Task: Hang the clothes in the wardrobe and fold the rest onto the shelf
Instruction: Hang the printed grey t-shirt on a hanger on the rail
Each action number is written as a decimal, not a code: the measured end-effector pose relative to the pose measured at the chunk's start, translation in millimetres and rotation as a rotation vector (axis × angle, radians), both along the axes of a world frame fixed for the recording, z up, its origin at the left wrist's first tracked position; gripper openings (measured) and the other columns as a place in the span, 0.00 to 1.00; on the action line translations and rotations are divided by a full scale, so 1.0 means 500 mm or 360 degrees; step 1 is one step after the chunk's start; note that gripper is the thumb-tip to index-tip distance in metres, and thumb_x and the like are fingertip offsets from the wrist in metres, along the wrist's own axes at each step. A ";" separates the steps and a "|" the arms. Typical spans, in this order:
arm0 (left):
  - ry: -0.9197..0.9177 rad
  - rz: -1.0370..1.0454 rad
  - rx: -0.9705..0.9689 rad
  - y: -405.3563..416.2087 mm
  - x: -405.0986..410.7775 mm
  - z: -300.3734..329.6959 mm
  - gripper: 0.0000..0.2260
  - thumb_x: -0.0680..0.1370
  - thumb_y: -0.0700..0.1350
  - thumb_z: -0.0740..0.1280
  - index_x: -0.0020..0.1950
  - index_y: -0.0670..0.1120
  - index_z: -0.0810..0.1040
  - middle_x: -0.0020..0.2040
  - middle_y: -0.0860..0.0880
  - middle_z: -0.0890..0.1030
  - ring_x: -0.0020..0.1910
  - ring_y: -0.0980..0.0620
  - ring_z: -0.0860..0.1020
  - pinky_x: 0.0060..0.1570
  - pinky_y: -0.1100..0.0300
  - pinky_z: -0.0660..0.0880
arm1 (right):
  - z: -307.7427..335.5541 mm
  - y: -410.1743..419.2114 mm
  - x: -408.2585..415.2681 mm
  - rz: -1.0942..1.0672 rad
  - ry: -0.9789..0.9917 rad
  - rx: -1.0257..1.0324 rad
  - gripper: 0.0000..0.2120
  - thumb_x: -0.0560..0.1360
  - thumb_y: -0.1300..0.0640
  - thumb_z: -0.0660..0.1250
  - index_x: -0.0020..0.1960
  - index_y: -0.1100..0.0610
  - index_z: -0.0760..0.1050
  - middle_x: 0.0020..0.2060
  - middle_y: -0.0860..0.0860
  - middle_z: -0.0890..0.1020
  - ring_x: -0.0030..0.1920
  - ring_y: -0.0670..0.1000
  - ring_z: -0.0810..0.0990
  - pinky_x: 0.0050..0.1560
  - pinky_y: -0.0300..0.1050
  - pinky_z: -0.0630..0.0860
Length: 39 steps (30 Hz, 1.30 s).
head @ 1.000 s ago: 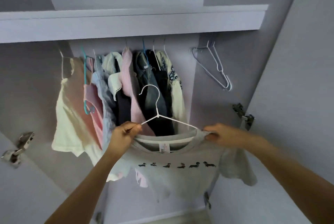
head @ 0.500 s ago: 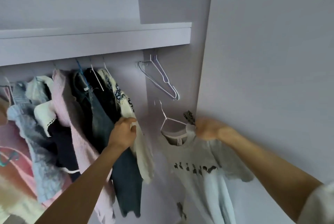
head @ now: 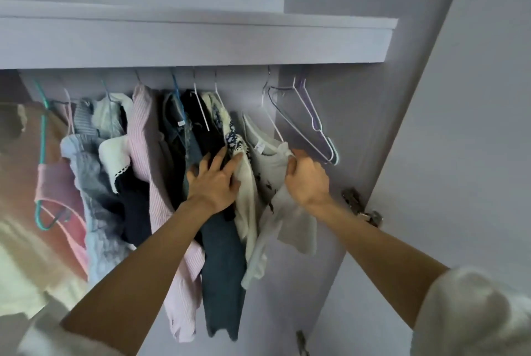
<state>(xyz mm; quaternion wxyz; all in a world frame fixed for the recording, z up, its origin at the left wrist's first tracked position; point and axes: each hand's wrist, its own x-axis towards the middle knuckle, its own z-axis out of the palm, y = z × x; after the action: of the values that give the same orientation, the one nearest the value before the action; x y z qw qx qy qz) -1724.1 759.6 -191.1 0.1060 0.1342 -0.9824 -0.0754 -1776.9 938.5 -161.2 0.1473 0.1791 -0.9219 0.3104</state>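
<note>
While the right hand (head: 307, 180) grips the grey T-shirt (head: 273, 160) on its white hanger (head: 273, 123) at the wardrobe's (head: 359, 114) right end, the left hand (head: 214, 183) presses flat (fingers spread) against the hanging clothes (head: 161, 160).

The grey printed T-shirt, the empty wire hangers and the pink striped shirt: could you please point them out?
Grey printed T-shirt (head: 268, 166): head view, chest below the collar.
Empty wire hangers (head: 309, 123): head view, sloping arm.
Pink striped shirt (head: 140, 137): head view, upper front.

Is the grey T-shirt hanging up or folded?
Hanging: the grey T-shirt droops from a white hanger whose hook disappears under the shelf.
</note>
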 end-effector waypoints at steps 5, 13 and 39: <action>-0.0041 -0.0019 -0.0195 -0.010 -0.003 -0.016 0.26 0.80 0.58 0.55 0.75 0.64 0.48 0.78 0.52 0.45 0.76 0.44 0.45 0.69 0.35 0.43 | -0.022 -0.068 -0.050 -0.0099 0.0182 -0.0098 0.15 0.80 0.57 0.53 0.62 0.58 0.71 0.49 0.63 0.81 0.50 0.67 0.78 0.47 0.55 0.73; 0.0060 0.0003 -0.0465 0.010 -0.027 -0.041 0.29 0.79 0.57 0.56 0.76 0.61 0.43 0.78 0.50 0.42 0.75 0.40 0.42 0.67 0.31 0.42 | -0.011 -0.127 -0.112 -0.0024 0.0372 -0.0112 0.13 0.79 0.60 0.56 0.60 0.60 0.73 0.46 0.62 0.82 0.48 0.66 0.80 0.42 0.52 0.73; 0.0371 0.1093 0.0210 0.012 0.479 -0.088 0.22 0.78 0.51 0.62 0.72 0.50 0.66 0.75 0.47 0.60 0.73 0.45 0.57 0.69 0.51 0.58 | -0.118 -0.177 0.274 0.1633 0.0016 -0.0024 0.16 0.75 0.66 0.62 0.62 0.64 0.74 0.57 0.58 0.79 0.58 0.59 0.76 0.59 0.50 0.70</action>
<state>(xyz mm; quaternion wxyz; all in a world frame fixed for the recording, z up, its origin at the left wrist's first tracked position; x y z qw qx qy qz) -1484.7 765.6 -235.3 0.2274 0.4532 -0.8544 -0.1133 -1639.8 849.9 -220.0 -0.0182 0.6090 -0.7123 0.3485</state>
